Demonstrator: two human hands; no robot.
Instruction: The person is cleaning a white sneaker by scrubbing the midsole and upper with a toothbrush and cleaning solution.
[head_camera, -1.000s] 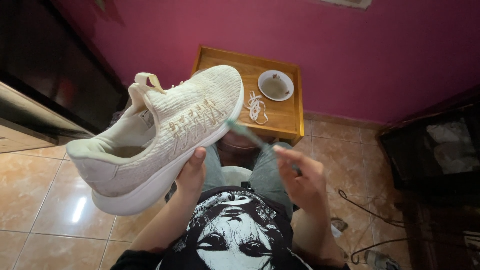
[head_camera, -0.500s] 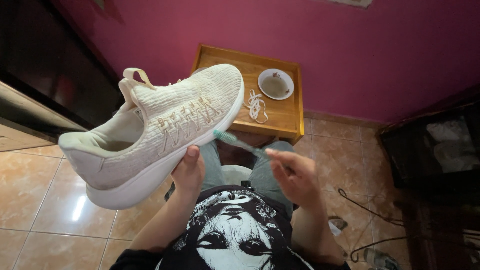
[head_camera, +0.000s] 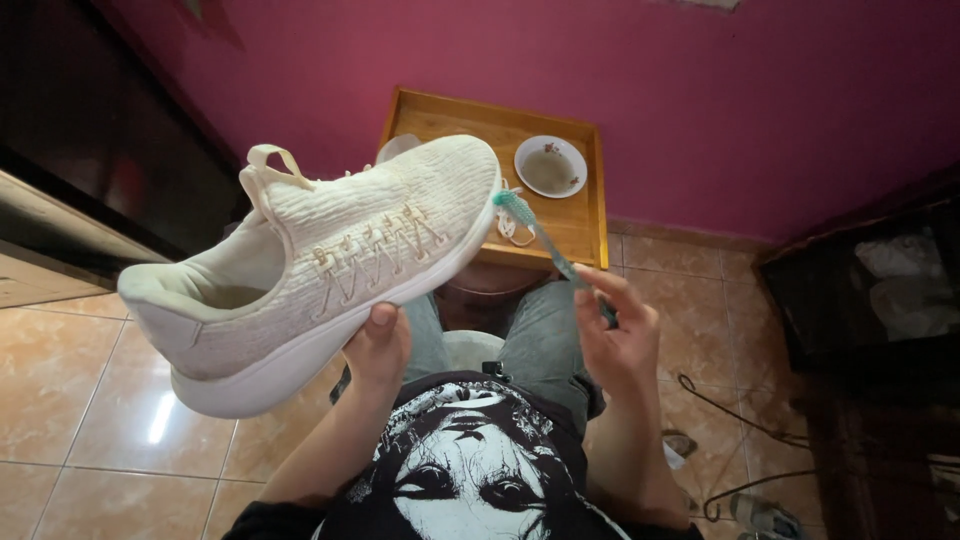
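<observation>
The left hand (head_camera: 375, 345), just below the middle of the frame, grips the white sole of a cream knit sneaker (head_camera: 320, 262) from underneath, thumb up against the sole's edge. The shoe is lifted clear of everything and fills the left and centre of the picture. Its long axis runs on a diagonal, heel at the lower left, toe pointing to the upper right, with the upper and lace eyelets turned toward the camera and the heel loop standing up at the top.

The right hand (head_camera: 612, 335), right of centre, is closed around the handle of a teal toothbrush (head_camera: 545, 248). The brush slants up and to the left, its bristle head just at the sneaker's toe edge; whether it touches is hard to tell.

Beyond the toe, in the upper middle, a wooden tray table (head_camera: 585, 215) stands against a magenta wall (head_camera: 700, 110), bearing a small white bowl (head_camera: 550, 165) and loose laces (head_camera: 512, 225)
</observation>
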